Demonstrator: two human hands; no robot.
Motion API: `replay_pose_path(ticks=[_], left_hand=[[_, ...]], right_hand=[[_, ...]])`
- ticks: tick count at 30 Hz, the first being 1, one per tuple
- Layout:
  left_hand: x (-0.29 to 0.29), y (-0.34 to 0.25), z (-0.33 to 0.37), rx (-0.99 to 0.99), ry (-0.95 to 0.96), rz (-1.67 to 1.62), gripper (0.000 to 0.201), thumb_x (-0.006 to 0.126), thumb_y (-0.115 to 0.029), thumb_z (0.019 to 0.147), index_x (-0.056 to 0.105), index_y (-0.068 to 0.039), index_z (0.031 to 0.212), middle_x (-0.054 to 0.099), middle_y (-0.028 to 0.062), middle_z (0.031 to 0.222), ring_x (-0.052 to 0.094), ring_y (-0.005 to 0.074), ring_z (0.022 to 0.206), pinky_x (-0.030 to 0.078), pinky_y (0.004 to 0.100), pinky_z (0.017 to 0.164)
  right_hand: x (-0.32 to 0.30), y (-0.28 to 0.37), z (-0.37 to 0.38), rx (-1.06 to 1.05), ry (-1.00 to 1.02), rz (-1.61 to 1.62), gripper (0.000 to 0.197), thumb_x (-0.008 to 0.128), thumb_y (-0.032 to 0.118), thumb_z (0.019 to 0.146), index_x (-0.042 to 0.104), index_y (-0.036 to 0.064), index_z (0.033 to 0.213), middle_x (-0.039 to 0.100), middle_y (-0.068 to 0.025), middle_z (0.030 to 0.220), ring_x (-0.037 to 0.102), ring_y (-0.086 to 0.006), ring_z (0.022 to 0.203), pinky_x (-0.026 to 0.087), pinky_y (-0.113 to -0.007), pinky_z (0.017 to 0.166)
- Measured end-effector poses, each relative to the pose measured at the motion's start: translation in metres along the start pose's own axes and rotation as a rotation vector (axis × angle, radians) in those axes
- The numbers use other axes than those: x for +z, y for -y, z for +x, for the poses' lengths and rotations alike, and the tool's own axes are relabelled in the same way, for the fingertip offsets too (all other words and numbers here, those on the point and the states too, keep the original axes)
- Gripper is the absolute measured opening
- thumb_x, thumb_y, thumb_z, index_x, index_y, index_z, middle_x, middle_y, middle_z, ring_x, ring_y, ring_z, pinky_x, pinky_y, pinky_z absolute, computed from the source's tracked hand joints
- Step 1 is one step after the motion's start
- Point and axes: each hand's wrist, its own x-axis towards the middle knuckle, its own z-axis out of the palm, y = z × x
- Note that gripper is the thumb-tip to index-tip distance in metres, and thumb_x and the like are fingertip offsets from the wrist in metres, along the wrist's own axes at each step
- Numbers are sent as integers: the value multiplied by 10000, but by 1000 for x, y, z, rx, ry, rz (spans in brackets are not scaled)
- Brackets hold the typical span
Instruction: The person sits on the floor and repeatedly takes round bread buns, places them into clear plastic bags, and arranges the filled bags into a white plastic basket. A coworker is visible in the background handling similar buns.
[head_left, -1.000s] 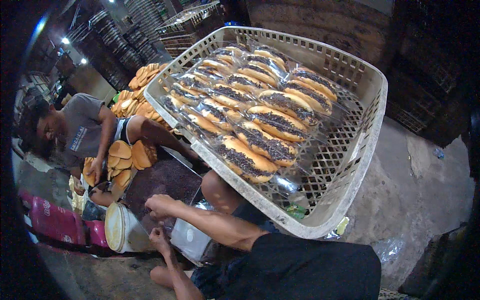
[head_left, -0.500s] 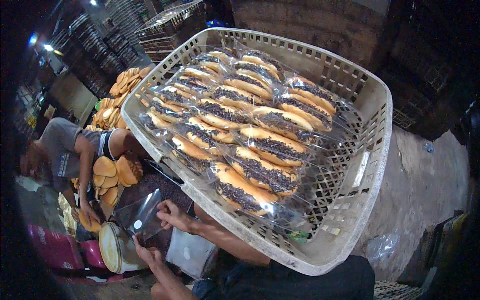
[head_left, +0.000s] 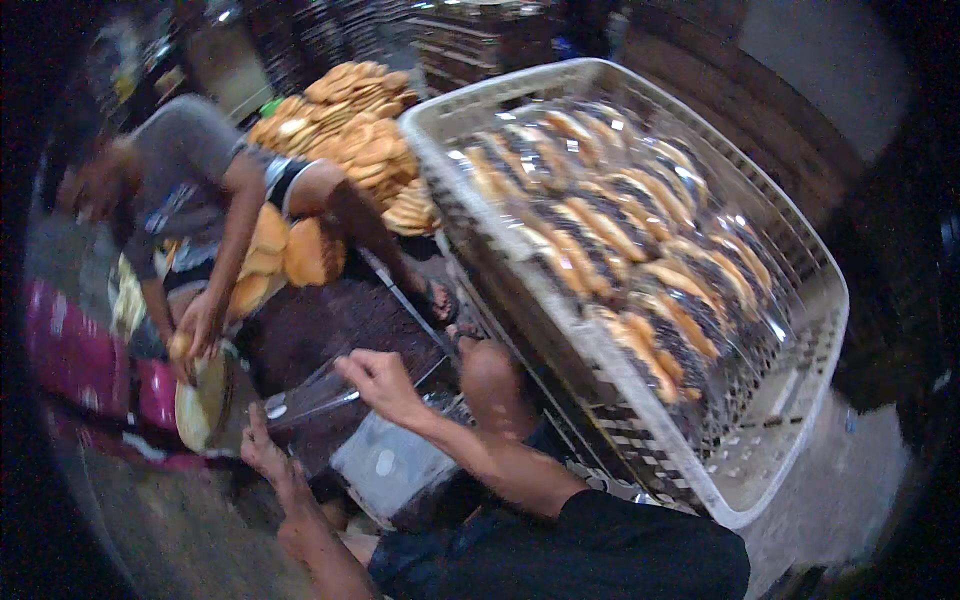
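My right hand (head_left: 380, 382) pinches the upper edge of a clear plastic bag (head_left: 312, 402), which is held open in front of me. At the bag's lower left side, my left hand (head_left: 262, 452) grips it. Both forearms come up from my black shirt at the bottom edge, and my knee (head_left: 492, 372) is just right of the hands. Right of that stands a big white lattice crate (head_left: 800, 260) filled with rows of bagged buns with dark filling (head_left: 620, 250).
A person in a grey shirt (head_left: 180, 170) bends over at the left, hands at a round yellowish dish (head_left: 200, 400) with golden buns (head_left: 290, 250) by the arm. A heap of flat buns (head_left: 350, 130) lies behind. A dark tray (head_left: 330, 320), pink items (head_left: 70, 350) and stacked crates (head_left: 480, 40) are nearby.
The view has swung, so the crate now sits further right. My hands have risen with the plastic bag. The person in grey has leaned down toward the round dish.
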Motion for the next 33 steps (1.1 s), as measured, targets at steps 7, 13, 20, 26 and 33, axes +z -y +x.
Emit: replay_pose_path(ticks=[7, 13, 20, 26, 33], left_hand=[[-85, 24, 43, -354, -386, -211, 430, 560, -464, 889, 564, -34, 908, 589, 73, 647, 593, 177, 546, 494, 315, 517], [-149, 86, 75, -283, -424, -695, 492, 446, -489, 941, 553, -9, 925, 612, 90, 674, 606, 198, 581, 474, 285, 501], [-107, 48, 85, 334, -442, 455, 322, 679, -285, 847, 561, 15, 836, 585, 21, 672, 603, 167, 643, 481, 325, 549], [-116, 45, 85, -403, -689, -595, 217, 679, -297, 845, 566, -112, 857, 496, -33, 653, 370, 50, 435, 244, 191, 356], [-101, 26, 85, -341, -655, -251, 327, 593, -368, 898, 544, -65, 784, 516, 1, 634, 436, 72, 461, 319, 214, 371]], right_hand=[[15, -14, -14, 155, 53, -61, 247, 571, 224, 901, 581, -2, 802, 573, -92, 602, 545, -169, 533, 423, -327, 513], [41, -59, -22, 84, 194, -261, 246, 581, 226, 895, 581, -8, 819, 589, -122, 651, 577, -192, 601, 452, -330, 591], [62, -63, -3, 9, 108, -357, 149, 600, 143, 867, 576, 1, 903, 613, -144, 788, 596, -257, 714, 466, -346, 675], [119, -64, 52, -509, 269, -743, 330, 640, 196, 829, 527, 43, 1098, 589, -169, 986, 579, -326, 900, 443, -420, 803], [189, -142, 145, -418, 778, -1653, 514, 598, 369, 830, 448, 200, 1291, 610, -158, 1064, 594, -362, 979, 468, -508, 801]])
